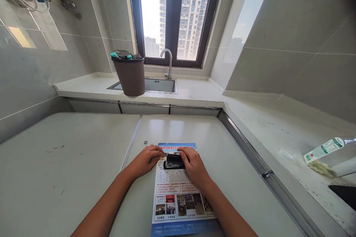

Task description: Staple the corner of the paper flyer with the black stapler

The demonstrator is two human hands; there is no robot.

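Observation:
A printed flyer (174,183) with blue bands, red headings, a table and small photos lies flat on the white table. On its upper part rests a black stapler (174,162), lying crosswise. My right hand (194,165) is closed over the stapler's right end, its fingers reaching past the stapler's top edge. At the flyer's upper left edge, my left hand (149,158) holds the paper, with bent fingers close to the stapler's left end. Just beyond the left hand, a few small staple strips (145,142) lie on the table.
The white table (91,163) has a seam left of the flyer. Behind it, a counter (191,89) carries a sink (160,85) with a faucet (168,63) and a brown bin (130,76) holding bottles. A clear bottle (325,150) lies on the right counter.

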